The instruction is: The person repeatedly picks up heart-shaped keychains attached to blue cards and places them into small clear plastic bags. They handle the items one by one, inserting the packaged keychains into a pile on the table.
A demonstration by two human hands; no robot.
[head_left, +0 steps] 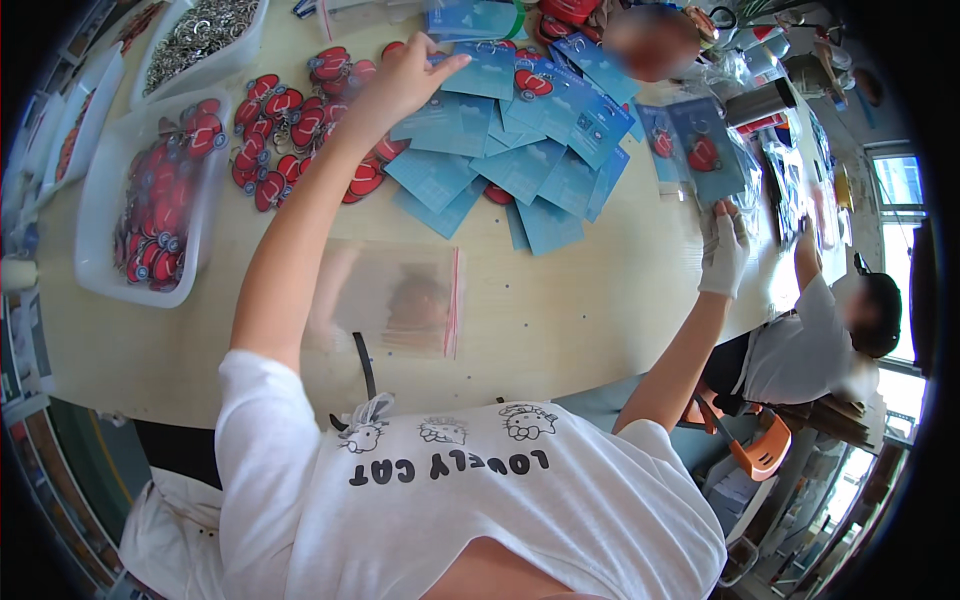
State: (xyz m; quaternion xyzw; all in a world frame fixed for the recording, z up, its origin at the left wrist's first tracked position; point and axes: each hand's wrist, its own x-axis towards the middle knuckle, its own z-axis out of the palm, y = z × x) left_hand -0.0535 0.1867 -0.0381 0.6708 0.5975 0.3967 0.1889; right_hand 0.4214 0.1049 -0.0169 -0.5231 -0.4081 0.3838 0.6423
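Note:
My left hand [408, 82] reaches over the far side of the table, bare, at the left edge of a spread pile of blue printed cards [520, 165]. Its thumb stands apart from the curled fingers above the cards, and nothing held shows between them. On the right, my right hand [725, 250] wears a white glove with bare fingertips. Those fingers pinch the lower edge of a clear bag [715, 165] containing a blue card with a red keychain. Several red keychains [285, 105] lie loose left of the cards, partly behind my left forearm.
A clear zip bag [390, 300] with a red edge strip lies flat before me. At left stand a white bin [90, 240] of red keychains and a bin of metal rings [205, 45]. A steel cylinder [760, 102] is at right. Another person [800, 345] works beyond my right arm.

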